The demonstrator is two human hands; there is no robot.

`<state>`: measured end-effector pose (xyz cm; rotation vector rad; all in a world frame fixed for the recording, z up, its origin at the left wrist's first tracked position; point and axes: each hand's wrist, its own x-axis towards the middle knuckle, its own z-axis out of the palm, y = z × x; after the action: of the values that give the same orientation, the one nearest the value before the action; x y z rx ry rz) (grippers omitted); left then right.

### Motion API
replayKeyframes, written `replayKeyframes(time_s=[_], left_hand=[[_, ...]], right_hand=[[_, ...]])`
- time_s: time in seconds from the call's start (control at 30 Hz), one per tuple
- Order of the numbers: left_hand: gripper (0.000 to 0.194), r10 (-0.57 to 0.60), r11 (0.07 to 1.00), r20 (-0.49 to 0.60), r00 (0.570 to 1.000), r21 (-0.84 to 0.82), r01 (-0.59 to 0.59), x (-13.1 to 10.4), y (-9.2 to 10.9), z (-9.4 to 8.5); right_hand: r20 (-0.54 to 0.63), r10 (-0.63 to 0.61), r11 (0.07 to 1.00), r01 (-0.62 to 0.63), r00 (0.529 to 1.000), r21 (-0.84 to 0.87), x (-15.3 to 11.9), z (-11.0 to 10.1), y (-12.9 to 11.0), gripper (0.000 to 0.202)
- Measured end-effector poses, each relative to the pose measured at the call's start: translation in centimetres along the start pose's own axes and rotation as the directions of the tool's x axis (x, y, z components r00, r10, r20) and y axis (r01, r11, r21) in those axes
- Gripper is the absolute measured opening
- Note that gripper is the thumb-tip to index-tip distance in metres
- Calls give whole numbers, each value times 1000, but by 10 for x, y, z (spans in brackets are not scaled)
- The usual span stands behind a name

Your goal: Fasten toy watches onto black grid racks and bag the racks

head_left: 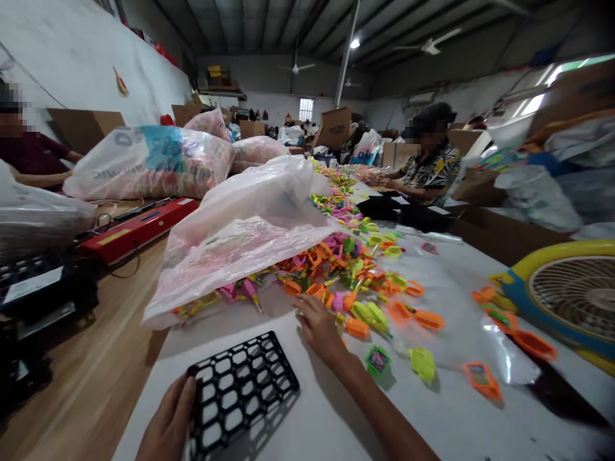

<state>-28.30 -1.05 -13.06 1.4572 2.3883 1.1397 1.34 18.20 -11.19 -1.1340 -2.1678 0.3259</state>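
Observation:
My left hand (169, 413) is closed on the left edge of a black plastic grid tray (244, 389) with rows of many-sided holes. The tray tilts over the white tabletop, its shadow falling beneath it. My right hand (318, 328) reaches forward to the near edge of a heap of small plastic pieces (331, 262) in orange, pink, yellow and green. Its fingers are extended and partly apart, with no piece visibly held. Close to my right forearm lie a green piece with a picture face (378, 361) and a yellow-green piece (423, 365).
A large translucent plastic bag (240, 218) lies left of the heap. Beyond it sits a red heat sealer (139, 230). A yellow-and-blue fan (571, 294) stands at the right edge. One person (430, 160) works across on the right, another (33, 153) at far left.

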Motion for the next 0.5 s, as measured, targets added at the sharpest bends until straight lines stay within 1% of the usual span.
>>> replayKeyframes(time_s=[0.07, 0.1, 0.17, 0.2, 0.23, 0.27, 0.3, 0.33, 0.4, 0.43, 0.47, 0.5], left_hand=[[65, -51, 998, 19, 998, -29, 52, 0, 2, 14], [76, -47, 999, 6, 999, -17, 47, 5, 4, 18], [87, 16, 998, -68, 998, 55, -13, 23, 10, 19], [88, 47, 994, -111, 993, 103, -35, 37, 14, 18], [87, 71, 987, -148, 986, 150, -49, 52, 17, 17], [87, 91, 979, -168, 982, 196, -58, 69, 21, 15], [87, 106, 969, -179, 978, 239, -61, 86, 25, 15], [88, 124, 958, -172, 977, 278, -72, 104, 30, 15], [89, 145, 940, -143, 979, 328, -92, 140, 40, 17], [86, 137, 938, -104, 985, 333, -95, 157, 46, 18], [79, 114, 944, -58, 992, 319, -90, 175, 52, 18], [69, 87, 954, -6, 996, 288, -82, 192, 58, 17]], right_hand=[[-36, 74, 988, -78, 997, -130, 5, -23, 24, 37], [-16, 102, 979, -103, 995, -176, 8, -34, 35, 39], [74, 118, 974, -101, 990, -202, 14, -49, 51, 40], [113, 107, 980, -86, 988, -180, 19, -53, 56, 37], [126, 90, 987, -72, 988, -141, 24, -57, 58, 32], [109, 76, 993, -66, 991, -96, 32, -59, 58, 29], [62, 70, 996, -67, 996, -53, 42, -61, 56, 28], [-7, 70, 997, -70, 998, -19, 55, -63, 52, 29], [-151, 68, 998, -66, 986, 18, 89, -66, 40, 35], [-200, 60, 998, -58, 978, 18, 110, -66, 34, 40], [-223, 50, 999, -50, 974, 7, 133, -66, 28, 44], [-219, 39, 999, -43, 975, -13, 157, -65, 23, 48]])
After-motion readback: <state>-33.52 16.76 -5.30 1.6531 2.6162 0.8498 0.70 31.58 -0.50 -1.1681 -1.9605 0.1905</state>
